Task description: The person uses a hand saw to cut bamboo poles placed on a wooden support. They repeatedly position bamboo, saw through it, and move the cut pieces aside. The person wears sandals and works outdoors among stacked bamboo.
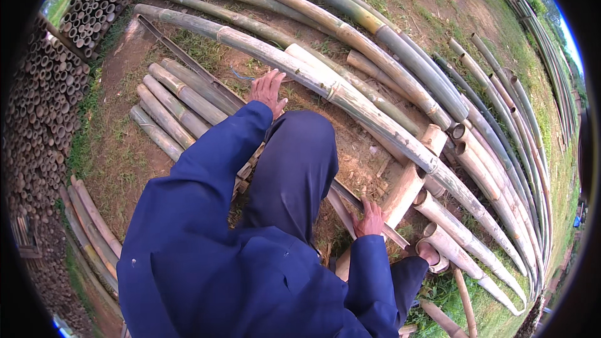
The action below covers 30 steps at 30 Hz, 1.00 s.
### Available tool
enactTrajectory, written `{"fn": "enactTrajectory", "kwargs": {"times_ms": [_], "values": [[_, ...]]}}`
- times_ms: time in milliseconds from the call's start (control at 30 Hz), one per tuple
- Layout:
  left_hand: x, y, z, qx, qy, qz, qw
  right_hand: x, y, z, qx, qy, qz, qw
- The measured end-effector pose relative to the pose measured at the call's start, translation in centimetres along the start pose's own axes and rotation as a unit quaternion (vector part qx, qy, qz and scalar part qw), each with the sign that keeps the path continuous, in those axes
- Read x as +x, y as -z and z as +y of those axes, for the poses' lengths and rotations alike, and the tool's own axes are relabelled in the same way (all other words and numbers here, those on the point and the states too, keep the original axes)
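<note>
A long narrow trough-like rail (181, 55) runs slantwise under my bent knee, from the far left toward my foot at the right. My right hand (369, 218) grips this rail beside the knee, fingers over its far edge. My left hand (268, 91) is open past the other side of the knee, with its fingers stretched out close to the near side of a long pale bamboo pole (325, 87). Whether its fingertips touch the pole I cannot tell. The pole's right part lies across a thick bamboo crosspiece (404, 194).
Several long bamboo poles (350, 34) lie beyond. Shorter bamboo lengths (181, 91) lie at the left, and thick hollow ones (451, 231) at the right. A large stack of cut bamboo (47, 112) stands at the far left. My bare foot (429, 253) is by the rail's end.
</note>
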<state>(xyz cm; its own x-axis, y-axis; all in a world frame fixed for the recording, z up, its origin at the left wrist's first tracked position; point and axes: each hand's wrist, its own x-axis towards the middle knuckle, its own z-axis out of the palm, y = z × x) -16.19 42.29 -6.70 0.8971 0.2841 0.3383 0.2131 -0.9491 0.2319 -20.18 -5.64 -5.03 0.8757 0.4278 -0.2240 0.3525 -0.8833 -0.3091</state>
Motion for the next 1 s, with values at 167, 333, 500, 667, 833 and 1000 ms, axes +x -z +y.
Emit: {"fn": "enactTrajectory", "kwargs": {"times_ms": [167, 333, 500, 667, 833, 1000], "values": [[7.1, 0.9, 7.2, -0.108, -0.151, 0.02, 0.982, 1.5, -0.3, 0.9, -0.005, 0.007, -0.042, 0.999], [11.2, 1.8, 13.7, -0.125, -0.186, -0.085, 0.971, 2.8, 3.6, 0.1, 0.043, 0.018, 0.008, 0.999], [7.4, 2.2, 9.0, -0.008, 0.052, 0.022, 0.998, 4.0, 5.8, 1.3, 0.004, 0.057, 0.024, 0.998], [2.4, 4.2, -1.0, 0.072, 0.551, 0.117, 0.823, 6.5, 7.3, 1.7, -0.035, 0.076, 0.088, 0.993], [0.3, 0.5, -8.8, -0.593, 0.592, 0.189, 0.512, 8.6, 7.8, 2.4, -0.044, 0.105, 0.13, 0.985], [3.8, 0.6, -4.2, -0.519, 0.518, 0.252, 0.631, 7.9, 9.0, 6.5, -0.009, 0.11, 0.173, 0.979]]}}
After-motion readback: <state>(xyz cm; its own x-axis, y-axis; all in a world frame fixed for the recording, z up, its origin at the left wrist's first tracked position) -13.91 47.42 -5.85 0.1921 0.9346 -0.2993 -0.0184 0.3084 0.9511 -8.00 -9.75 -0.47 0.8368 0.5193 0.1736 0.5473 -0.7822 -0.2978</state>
